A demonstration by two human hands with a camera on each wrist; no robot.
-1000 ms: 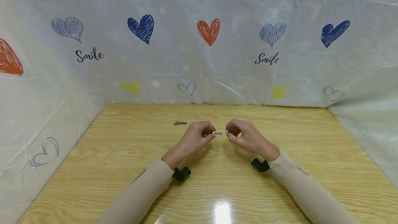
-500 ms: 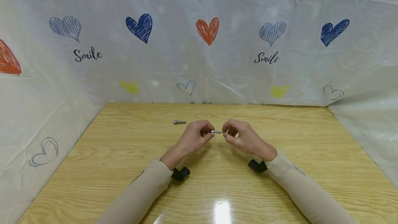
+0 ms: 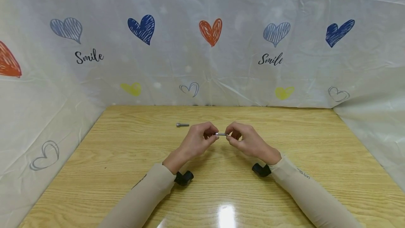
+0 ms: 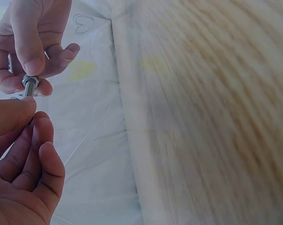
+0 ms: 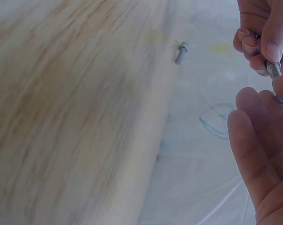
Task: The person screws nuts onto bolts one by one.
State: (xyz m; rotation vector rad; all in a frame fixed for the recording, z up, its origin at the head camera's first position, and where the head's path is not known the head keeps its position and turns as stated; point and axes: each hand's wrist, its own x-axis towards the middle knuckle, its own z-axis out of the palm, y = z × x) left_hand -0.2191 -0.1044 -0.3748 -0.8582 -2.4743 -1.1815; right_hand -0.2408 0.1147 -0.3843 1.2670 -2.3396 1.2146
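Note:
Between finger and thumb, my left hand [image 3: 197, 139] pinches a silver bolt [image 3: 222, 134] by its head end, holding it sideways above the table. Opposite it, my right hand [image 3: 248, 139] pinches a small hex nut [image 4: 31, 80], which sits at the bolt's threaded tip in the left wrist view. Fingertips cover much of the nut. In the right wrist view the bolt's shank [image 5: 274, 70] spans the short gap between both hands. A second bolt [image 3: 182, 125], with a cylindrical head, lies on the table just beyond my left hand.
The wood-grain table [image 3: 126, 157] stretches under both arms. White cloth [image 3: 190, 66] printed with hearts stands along its back and sides. Black wrist cameras [image 3: 184, 178] stick out beneath the sleeves.
My right hand has moved left, bringing the nut from a small gap up to the bolt's tip. The left hand has barely moved; the second bolt lies where it was.

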